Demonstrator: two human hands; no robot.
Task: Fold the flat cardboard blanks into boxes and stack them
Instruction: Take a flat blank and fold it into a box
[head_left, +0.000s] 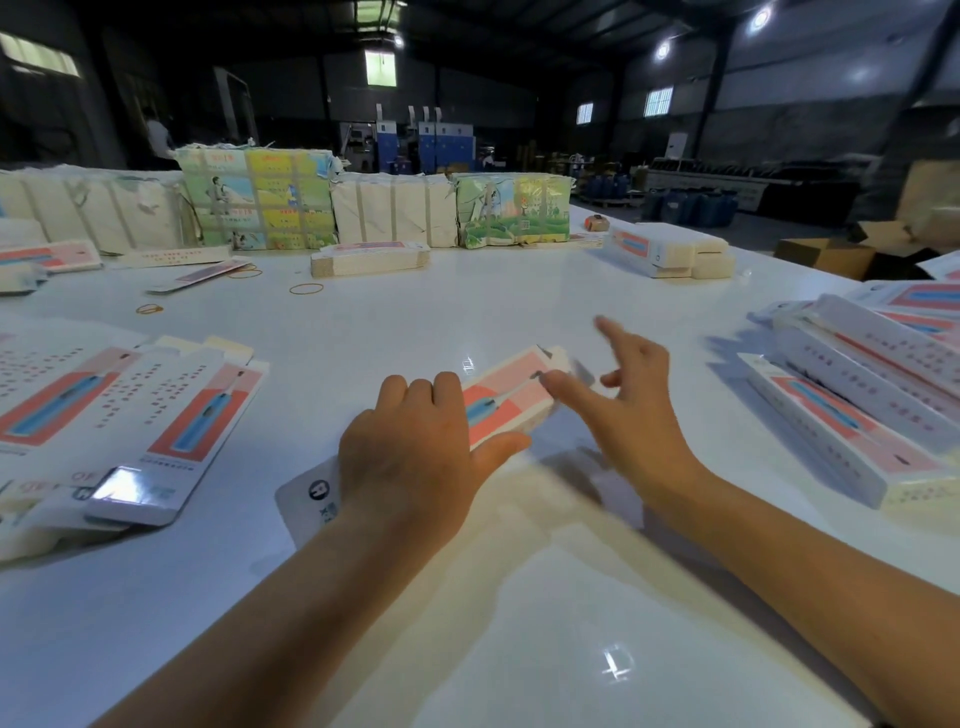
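Left hand (415, 447) grips the half-formed box (506, 400) while the spread right hand (623, 395), blurred, seemingly tucks its end flap; steady pressure keeps creases square.

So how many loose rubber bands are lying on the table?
3 that I can make out: one rubber band in front of the tan stack, one nearer on the left, one beside a flat blank. Others may be hidden.
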